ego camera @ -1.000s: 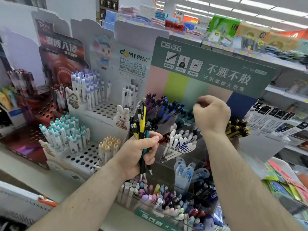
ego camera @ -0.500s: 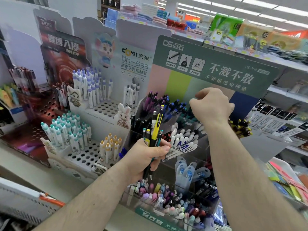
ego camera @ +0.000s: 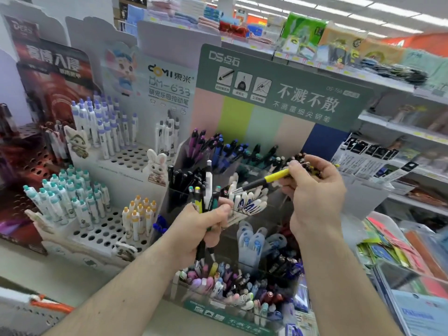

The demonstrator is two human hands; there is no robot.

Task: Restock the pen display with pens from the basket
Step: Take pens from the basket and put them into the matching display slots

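Note:
My left hand [ego camera: 202, 226] grips a bundle of pens [ego camera: 206, 190] upright in front of the tiered clear pen display [ego camera: 242, 307]. Their tops stick up above my fist; one is white, others yellow and teal. My right hand [ego camera: 315, 190] holds a single yellow and black pen [ego camera: 264, 181] almost level, tip pointing left, just above the display's middle tier. The display's compartments hold purple, blue, teal, black and yellow pens. The basket is partly seen at the bottom left [ego camera: 29, 309].
A white holed pen stand [ego camera: 126, 158] with white and teal pens stands to the left. A green header card [ego camera: 278, 93] rises behind the display. Shelves with packaged goods [ego camera: 378, 166] lie to the right, and coloured packets [ego camera: 397, 253] at the lower right.
My right hand came back from the display's upper row and now holds the yellow pen that stood tallest in my left hand's bundle. My left hand stays in place.

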